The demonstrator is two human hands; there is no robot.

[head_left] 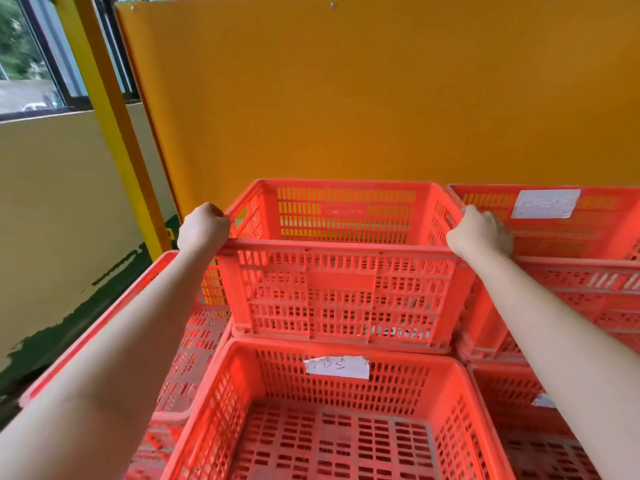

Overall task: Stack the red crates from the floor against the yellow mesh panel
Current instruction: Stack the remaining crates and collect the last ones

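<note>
Centre frame: left hand (204, 225) and right hand (479, 233), fingers curled over opposite rim corners, grip the red crate (343, 289) against the yellow panel (381, 98), probably to steady it evenly.

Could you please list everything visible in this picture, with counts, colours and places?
Crates: at least five, red; held crate centre against the panel, right crate beside it, front crate nearest the camera, front-right crate, left crate lower left.
Paper labels: three, white; on the right crate, front crate and front-right crate.
Panel: one, orange-yellow, behind the crates.
Post: one, yellow, left of the panel.
Window: one, dark-framed, upper left.
Wall: one, beige with green base, left.
Left hand: grips the held crate's left rim.
Right hand: grips its right rim.
</note>
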